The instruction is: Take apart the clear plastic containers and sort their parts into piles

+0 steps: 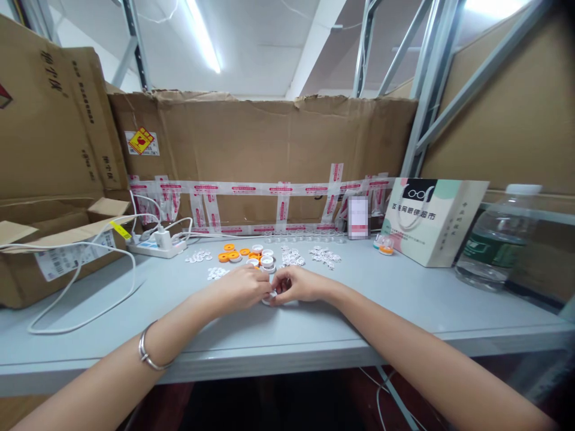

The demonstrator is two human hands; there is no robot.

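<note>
My left hand [247, 285] and my right hand [297, 284] meet low over the table, fingers bent together around a small white round plastic part [269, 298]. Both sets of fingertips are at this part and hide much of it. Just beyond my hands lie orange round caps [233, 255] and white round caps [268, 261]. Small white pieces [293, 256] form a heap behind my right hand, with a second heap of white pieces [326, 256] to its right. White discs [198, 256] and tiny white bits [217, 273] lie beyond my left hand.
A power strip [157, 246] with a looping white cable [83, 327] and an open carton [58, 239] occupy the left. Clear round pieces [309, 236] line the back before a phone [358, 216]. A paper bag [431, 224] and water bottle [494, 239] stand right.
</note>
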